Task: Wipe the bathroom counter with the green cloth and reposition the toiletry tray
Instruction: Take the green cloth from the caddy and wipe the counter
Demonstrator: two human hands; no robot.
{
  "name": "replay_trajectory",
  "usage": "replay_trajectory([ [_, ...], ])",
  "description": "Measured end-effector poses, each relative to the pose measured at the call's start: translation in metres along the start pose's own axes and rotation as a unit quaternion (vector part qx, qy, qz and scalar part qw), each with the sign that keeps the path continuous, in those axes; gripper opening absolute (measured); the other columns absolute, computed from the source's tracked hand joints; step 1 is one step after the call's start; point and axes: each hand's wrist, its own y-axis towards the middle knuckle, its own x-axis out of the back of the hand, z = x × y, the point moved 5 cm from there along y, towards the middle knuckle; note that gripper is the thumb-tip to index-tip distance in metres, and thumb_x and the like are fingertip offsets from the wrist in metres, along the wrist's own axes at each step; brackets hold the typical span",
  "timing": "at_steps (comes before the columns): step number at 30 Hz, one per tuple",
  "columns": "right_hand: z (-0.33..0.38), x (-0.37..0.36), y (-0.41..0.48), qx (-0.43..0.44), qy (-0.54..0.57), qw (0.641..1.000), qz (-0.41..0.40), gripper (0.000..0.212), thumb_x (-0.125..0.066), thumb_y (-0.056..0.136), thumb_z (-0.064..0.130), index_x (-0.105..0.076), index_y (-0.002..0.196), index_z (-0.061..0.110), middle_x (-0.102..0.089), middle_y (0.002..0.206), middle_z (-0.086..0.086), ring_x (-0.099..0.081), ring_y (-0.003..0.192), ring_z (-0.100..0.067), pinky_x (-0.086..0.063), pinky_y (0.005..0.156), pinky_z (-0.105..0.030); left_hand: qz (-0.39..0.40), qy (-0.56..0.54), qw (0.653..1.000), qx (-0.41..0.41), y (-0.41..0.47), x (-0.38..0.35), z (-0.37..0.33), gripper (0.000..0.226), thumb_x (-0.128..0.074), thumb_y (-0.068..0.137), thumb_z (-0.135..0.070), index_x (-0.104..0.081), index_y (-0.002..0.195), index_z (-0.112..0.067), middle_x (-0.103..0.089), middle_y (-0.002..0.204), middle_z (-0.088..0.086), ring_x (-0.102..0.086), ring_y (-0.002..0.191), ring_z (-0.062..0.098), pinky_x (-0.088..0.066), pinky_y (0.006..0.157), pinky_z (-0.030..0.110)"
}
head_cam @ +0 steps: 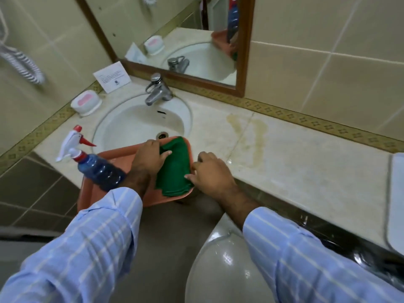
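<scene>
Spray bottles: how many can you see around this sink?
1. The spray bottle lies tilted in the orange tray at the counter's front edge, left of the person's left hand. Others could sit outside the camera's view.

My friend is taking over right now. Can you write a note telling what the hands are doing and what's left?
Left hand: resting on the green cloth, grip loose.
Right hand: at the orange tray right edge, touching the cloth.
Tray sits over the sink front, overhanging the counter; spray bottle lies in it.
Done: nothing visibly wiped; yellowish stain is on the counter.
Left: lift cloth, wipe counter, reposition tray.
</scene>
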Motion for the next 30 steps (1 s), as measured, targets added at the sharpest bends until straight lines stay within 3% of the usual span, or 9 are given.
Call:
replay_trajectory([
  [6,0.033,-0.033,0.014,-0.119,0.019,0.992,0.043,0.023,-0.068,0.094,0.028,-0.071,0.11,0.013,-0.073,0.111,-0.011,-0.072,0.099,-0.033,-0.045,0.068,-0.034,0.05,-0.123,0.99,0.042,0.004,-0.024,0.012,0.059,-0.069,0.092,-0.034,-0.054,0.142,-0.007,-0.062,0.141,0.017,-0.058,0.129,0.035,-0.045,0.11,0.043],
  [11,0.04,-0.048,0.016,-0.147,0.043,0.988,0.02,0.014,-0.066,0.093,0.016,-0.072,0.106,0.013,-0.074,0.108,-0.01,-0.074,0.097,-0.032,-0.044,0.066,-0.033,-0.006,-0.209,0.968,0.142,0.016,-0.035,0.023,0.038,-0.075,0.086,-0.024,-0.072,0.117,-0.002,-0.074,0.116,0.021,-0.07,0.108,0.036,-0.055,0.095,0.04],
  [16,0.03,-0.037,0.01,-0.174,0.159,0.97,-0.059,0.021,-0.068,0.086,0.033,-0.071,0.102,0.02,-0.063,0.107,-0.005,-0.064,0.096,-0.026,-0.054,0.074,-0.034,-0.052,-0.44,0.878,0.183,0.005,-0.028,0.019,0.005,-0.071,0.079,-0.016,-0.074,0.084,-0.017,-0.073,0.078,0.003,-0.067,0.073,0.02,-0.053,0.059,0.022],
  [19,0.011,-0.013,-0.004,-0.191,0.324,0.91,-0.173,0.016,-0.07,0.079,0.031,-0.063,0.09,0.021,-0.058,0.099,0.003,-0.056,0.083,-0.011,-0.052,0.066,-0.031,-0.133,-0.532,0.823,0.146,-0.001,0.009,-0.005,0.006,-0.07,0.072,-0.025,-0.069,0.075,-0.03,-0.07,0.072,-0.008,-0.067,0.075,0.015,-0.055,0.065,0.026],
  [22,-0.022,0.001,-0.023,-0.247,0.483,0.804,-0.244,0.016,-0.072,0.079,0.019,-0.059,0.087,0.019,-0.06,0.083,0.011,-0.058,0.072,0.004,-0.043,0.056,-0.012,-0.132,-0.504,0.85,0.077,0.013,0.031,-0.056,0.011,-0.071,0.068,-0.031,-0.069,0.077,-0.036,-0.072,0.082,-0.006,-0.07,0.083,0.02,-0.058,0.072,0.032],
  [24,-0.044,0.002,-0.035,-0.286,0.514,0.769,-0.249,0.017,-0.073,0.081,0.018,-0.059,0.091,0.019,-0.061,0.084,0.008,-0.062,0.08,-0.005,-0.044,0.06,-0.013,-0.116,-0.426,0.897,0.029,0.024,0.027,-0.095,0.016,-0.073,0.074,-0.027,-0.07,0.09,-0.03,-0.072,0.091,-0.001,-0.07,0.091,0.025,-0.055,0.074,0.03],
  [26,-0.063,-0.002,-0.041,-0.303,0.514,0.775,-0.21,0.017,-0.074,0.084,0.019,-0.062,0.095,0.017,-0.065,0.086,-0.001,-0.067,0.082,-0.018,-0.05,0.062,-0.017,-0.111,-0.321,0.94,0.014,0.031,0.013,-0.124,0.028,-0.073,0.083,-0.02,-0.07,0.111,-0.018,-0.071,0.104,0.003,-0.068,0.102,0.024,-0.048,0.079,0.022],
  [28,-0.079,-0.007,-0.044,-0.284,0.515,0.793,-0.159,0.019,-0.077,0.087,0.023,-0.068,0.1,0.013,-0.072,0.09,-0.008,-0.072,0.084,-0.023,-0.058,0.065,-0.022,-0.109,-0.24,0.964,0.01,0.027,-0.005,-0.148,0.045,-0.066,0.089,-0.012,-0.057,0.134,-0.01,-0.061,0.132,0.01,-0.056,0.126,0.026,-0.043,0.102,0.025],
  [30,-0.104,-0.003,-0.051,-0.257,0.416,0.858,-0.155,0.024,-0.075,0.089,0.034,-0.072,0.106,0.016,-0.074,0.098,0.001,-0.071,0.089,-0.015,-0.059,0.075,-0.025,-0.123,-0.19,0.974,-0.021,0.013,-0.026,-0.169,0.056,-0.058,0.092,-0.007,-0.043,0.146,-0.006,-0.046,0.149,0.012,-0.04,0.142,0.028,-0.031,0.119,0.031],
])
